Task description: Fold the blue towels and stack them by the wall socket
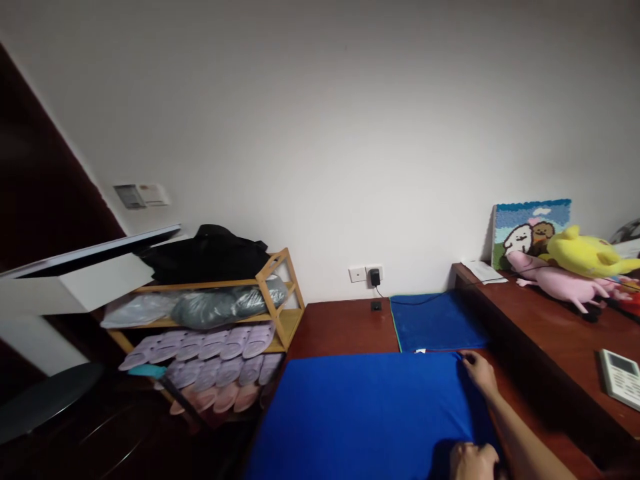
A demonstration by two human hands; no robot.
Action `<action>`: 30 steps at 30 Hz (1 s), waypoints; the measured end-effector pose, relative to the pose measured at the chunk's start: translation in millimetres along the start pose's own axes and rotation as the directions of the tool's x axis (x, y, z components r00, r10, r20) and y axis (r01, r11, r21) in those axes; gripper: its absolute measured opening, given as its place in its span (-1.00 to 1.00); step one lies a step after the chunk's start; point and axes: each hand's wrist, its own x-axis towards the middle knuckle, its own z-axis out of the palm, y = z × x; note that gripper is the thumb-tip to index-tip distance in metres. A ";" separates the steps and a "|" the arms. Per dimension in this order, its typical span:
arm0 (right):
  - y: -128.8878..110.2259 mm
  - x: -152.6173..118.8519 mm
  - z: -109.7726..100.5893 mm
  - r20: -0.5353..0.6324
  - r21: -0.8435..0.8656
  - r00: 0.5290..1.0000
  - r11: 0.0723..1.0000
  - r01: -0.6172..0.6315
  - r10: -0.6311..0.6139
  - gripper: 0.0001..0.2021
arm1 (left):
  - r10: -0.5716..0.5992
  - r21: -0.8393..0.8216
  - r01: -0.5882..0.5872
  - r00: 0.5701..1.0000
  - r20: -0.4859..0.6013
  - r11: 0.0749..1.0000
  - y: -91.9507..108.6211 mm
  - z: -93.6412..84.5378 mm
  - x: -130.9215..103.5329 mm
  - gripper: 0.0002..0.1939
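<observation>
A large bright blue cloth point(360, 413) lies spread over the reddish-brown wooden table. My right hand point(477, 373) pinches its far right corner between thumb and fingers. Lower down, at the bottom edge of the view, my left hand point(473, 460) is curled on the cloth's right side, where the fabric creases; part of this hand is cut off. Beyond the far edge of the cloth lies a darker blue towel point(435, 323) with a green border. A small white tag point(420, 351) shows at its near edge.
A wooden shoe rack point(280, 293) with lilac and pink slippers point(235, 343) and a black bag point(210, 257) stands left. A plugged-in adapter point(375, 277) trails a cable. On the raised ledge point(555, 340) at right are plush toys point(580, 253), a picture point(530, 230) and a calculator-like device point(620, 377).
</observation>
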 end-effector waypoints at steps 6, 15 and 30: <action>-70.7 -21.7 3.6 0.028 0.129 0.998 0.990 0.050 -0.054 -0.58 | -0.262 -0.207 0.234 0.957 -0.122 0.950 -12.8 -34.0 -30.8 -0.83; -219.8 -40.3 56.3 0.249 0.337 0.885 0.892 0.300 -0.392 -0.67 | -0.260 -0.237 0.175 0.879 -0.399 0.956 -71.9 -128.8 -130.5 -0.53; -419.5 -111.8 245.8 0.531 0.249 0.501 0.691 0.679 -0.684 -0.69 | -0.356 -0.215 0.401 0.322 -0.877 0.890 -165.3 -273.2 -270.1 -0.46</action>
